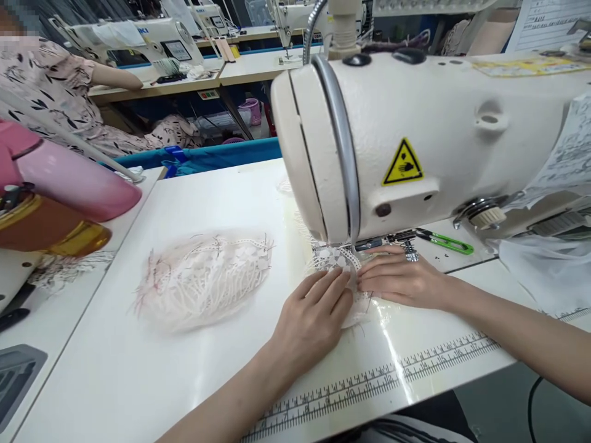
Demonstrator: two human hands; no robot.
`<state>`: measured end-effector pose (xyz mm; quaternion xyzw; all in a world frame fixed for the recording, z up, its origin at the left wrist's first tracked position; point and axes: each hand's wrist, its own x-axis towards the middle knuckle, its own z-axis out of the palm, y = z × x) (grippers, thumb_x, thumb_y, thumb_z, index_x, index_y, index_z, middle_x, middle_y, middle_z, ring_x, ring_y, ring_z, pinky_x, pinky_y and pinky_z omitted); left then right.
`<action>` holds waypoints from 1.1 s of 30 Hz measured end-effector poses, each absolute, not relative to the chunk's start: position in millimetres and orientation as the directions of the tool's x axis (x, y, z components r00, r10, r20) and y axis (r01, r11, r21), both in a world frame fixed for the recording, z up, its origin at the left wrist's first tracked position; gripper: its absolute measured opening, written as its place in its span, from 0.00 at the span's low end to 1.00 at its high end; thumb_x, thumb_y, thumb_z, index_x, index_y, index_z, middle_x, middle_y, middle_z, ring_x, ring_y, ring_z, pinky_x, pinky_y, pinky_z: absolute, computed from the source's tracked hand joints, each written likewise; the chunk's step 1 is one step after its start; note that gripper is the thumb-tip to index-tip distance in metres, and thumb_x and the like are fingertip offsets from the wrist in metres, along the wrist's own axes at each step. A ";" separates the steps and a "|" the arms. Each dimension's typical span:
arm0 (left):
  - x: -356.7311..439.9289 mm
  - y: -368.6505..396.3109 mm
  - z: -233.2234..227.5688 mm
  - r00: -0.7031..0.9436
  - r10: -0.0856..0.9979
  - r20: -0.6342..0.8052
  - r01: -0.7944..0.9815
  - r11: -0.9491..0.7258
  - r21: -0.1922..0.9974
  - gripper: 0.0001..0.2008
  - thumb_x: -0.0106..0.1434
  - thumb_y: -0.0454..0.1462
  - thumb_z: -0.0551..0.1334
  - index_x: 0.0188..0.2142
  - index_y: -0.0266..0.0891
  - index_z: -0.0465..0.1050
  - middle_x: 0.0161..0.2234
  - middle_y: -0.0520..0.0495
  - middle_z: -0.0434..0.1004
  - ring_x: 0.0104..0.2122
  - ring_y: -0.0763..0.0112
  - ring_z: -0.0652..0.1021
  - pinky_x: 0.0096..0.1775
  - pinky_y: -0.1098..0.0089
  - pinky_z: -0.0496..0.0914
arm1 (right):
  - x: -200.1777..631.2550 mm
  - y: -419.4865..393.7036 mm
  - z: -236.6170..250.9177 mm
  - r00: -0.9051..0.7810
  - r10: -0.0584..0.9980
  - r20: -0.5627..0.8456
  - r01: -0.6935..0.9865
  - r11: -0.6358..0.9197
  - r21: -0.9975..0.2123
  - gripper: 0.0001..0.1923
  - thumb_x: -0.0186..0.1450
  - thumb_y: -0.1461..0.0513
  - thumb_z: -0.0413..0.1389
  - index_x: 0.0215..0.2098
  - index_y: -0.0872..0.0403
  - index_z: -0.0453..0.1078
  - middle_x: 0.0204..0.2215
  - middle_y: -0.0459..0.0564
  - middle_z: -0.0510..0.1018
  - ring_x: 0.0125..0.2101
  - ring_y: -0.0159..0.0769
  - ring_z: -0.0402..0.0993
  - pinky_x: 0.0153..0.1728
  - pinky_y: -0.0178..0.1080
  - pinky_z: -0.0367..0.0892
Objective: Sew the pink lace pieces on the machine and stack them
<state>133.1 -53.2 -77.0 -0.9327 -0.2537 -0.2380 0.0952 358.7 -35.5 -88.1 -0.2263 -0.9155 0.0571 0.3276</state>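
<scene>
A small white lace piece [336, 258] lies under the head of a cream sewing machine [415, 135], by the presser foot. My left hand [314, 317] lies flat on the lace's near-left side, fingers pressing it to the table. My right hand [399, 280], with a ring on one finger, presses the lace's right side, fingertips almost touching those of the left hand. A loose pile of pale pink and white lace pieces [203, 277] rests on the white table [194, 369] to the left, apart from both hands.
Green-handled thread snips [446, 241] lie behind my right hand. A printed ruler strip [392, 375] runs along the table's front edge. A pink and amber bottle [55, 203] stands at the left. A person in a patterned top [50, 92] sits at another machine, far left.
</scene>
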 end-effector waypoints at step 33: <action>129.9 -53.4 -83.8 0.704 0.557 0.441 0.594 -0.802 0.064 0.08 0.62 0.32 0.56 0.41 0.34 0.70 0.48 0.38 0.77 0.47 0.61 0.78 0.43 0.63 0.78 | 346.6 -39.8 -89.8 -0.685 0.470 0.557 0.483 0.865 -0.136 0.09 0.67 0.68 0.51 0.42 0.54 0.72 0.38 0.46 0.81 0.42 0.33 0.75 0.45 0.41 0.72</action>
